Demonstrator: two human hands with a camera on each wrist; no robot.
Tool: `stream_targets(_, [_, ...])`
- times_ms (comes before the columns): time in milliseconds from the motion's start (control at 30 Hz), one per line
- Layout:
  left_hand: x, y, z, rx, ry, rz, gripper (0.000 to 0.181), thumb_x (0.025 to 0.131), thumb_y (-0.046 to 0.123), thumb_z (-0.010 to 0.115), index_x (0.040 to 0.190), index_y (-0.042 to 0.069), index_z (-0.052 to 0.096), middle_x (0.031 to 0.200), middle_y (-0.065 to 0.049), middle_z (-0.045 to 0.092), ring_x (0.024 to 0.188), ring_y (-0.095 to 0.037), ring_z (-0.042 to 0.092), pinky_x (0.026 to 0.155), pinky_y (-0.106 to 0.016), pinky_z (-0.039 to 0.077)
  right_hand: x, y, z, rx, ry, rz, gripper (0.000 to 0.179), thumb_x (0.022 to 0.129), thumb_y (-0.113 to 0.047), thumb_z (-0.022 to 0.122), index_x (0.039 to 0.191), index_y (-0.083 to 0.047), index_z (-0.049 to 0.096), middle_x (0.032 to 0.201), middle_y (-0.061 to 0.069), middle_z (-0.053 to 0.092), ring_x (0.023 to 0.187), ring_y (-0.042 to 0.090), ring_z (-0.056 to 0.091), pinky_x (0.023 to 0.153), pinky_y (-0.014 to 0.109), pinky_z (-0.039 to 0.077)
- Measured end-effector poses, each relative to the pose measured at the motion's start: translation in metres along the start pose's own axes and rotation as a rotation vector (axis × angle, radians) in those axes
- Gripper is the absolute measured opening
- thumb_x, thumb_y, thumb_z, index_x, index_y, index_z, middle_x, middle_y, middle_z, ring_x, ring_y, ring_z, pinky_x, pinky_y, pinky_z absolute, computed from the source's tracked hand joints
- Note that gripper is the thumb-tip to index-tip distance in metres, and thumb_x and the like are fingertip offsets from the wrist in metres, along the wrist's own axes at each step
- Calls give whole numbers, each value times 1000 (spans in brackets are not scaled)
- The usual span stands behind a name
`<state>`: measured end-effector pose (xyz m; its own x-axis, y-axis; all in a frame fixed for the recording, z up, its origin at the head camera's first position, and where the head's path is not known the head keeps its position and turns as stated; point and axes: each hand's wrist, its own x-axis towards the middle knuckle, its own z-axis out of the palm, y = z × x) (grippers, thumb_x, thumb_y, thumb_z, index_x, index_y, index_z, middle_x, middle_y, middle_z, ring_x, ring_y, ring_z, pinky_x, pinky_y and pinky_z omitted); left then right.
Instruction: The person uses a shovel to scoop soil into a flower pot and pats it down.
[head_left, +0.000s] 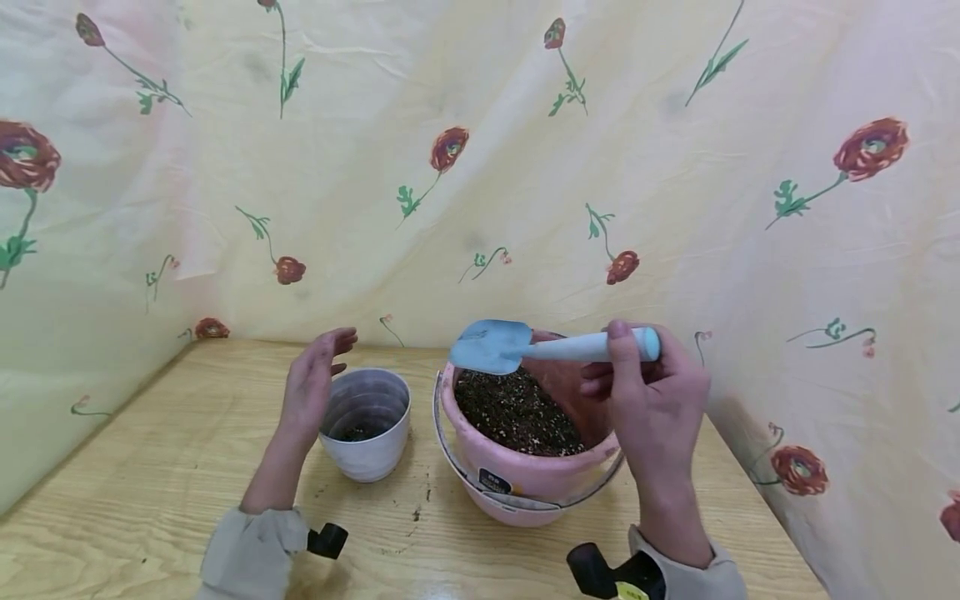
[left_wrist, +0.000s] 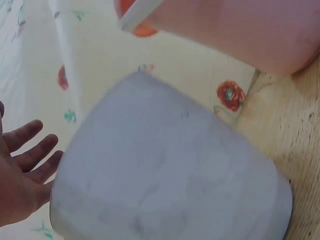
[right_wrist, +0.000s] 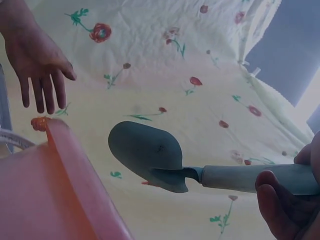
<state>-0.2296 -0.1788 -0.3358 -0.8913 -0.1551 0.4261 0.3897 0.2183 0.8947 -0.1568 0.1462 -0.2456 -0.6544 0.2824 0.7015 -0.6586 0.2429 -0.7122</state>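
Note:
In the head view my right hand (head_left: 663,404) grips the pale handle of a blue hand trowel (head_left: 489,346), held level above a pink bucket (head_left: 525,475). Dark potting soil (head_left: 517,412) lies in the bucket, heaped toward its left side. The right wrist view shows the trowel blade (right_wrist: 145,152) from below. My left hand (head_left: 306,387) is raised at the left rim of a white flowerpot (head_left: 366,458), its fingers loosely extended and holding nothing. A little soil (head_left: 360,432) sits at the bottom of that pot. Whether the left hand touches the pot I cannot tell.
Both containers stand on a wood-grain table (head_left: 150,483), the pot left of the bucket. The bucket's wire handle (head_left: 453,458) hangs down over its front. Soil crumbs (head_left: 417,512) are scattered between them. A flowered cloth (head_left: 360,167) closes off the back and sides.

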Motion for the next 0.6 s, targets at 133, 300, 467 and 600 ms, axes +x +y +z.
stream_targets(133, [-4,7,13,-14,-23,16,51,107,35,28,133,-1,53,132,-20,54,122,-27,49,98,-43,42,1,4,-12,28,26,14,21,96,-13,59,89,6,66,61,4,66,45,12,61,44,21,51])
stream_targets(300, [-9,10,33,-20,-53,45,47,107,32,30,133,-1,53,132,-20,55,122,-27,50,99,-47,42,1,11,-25,19,62,21,19,95,-11,59,87,4,67,61,4,67,43,12,60,43,21,50])
stream_targets(467, [-15,8,51,-31,-72,74,44,107,28,32,133,-1,53,130,-18,56,120,-28,50,98,-48,43,2,21,-36,72,91,23,19,94,-8,60,82,5,67,58,5,66,39,12,58,40,21,48])
stream_targets(600, [-21,7,63,-55,-80,87,42,107,26,33,132,-1,53,129,-17,57,121,-28,51,98,-48,43,3,27,-44,69,119,66,22,95,-12,60,80,3,67,56,6,64,38,12,57,39,21,48])
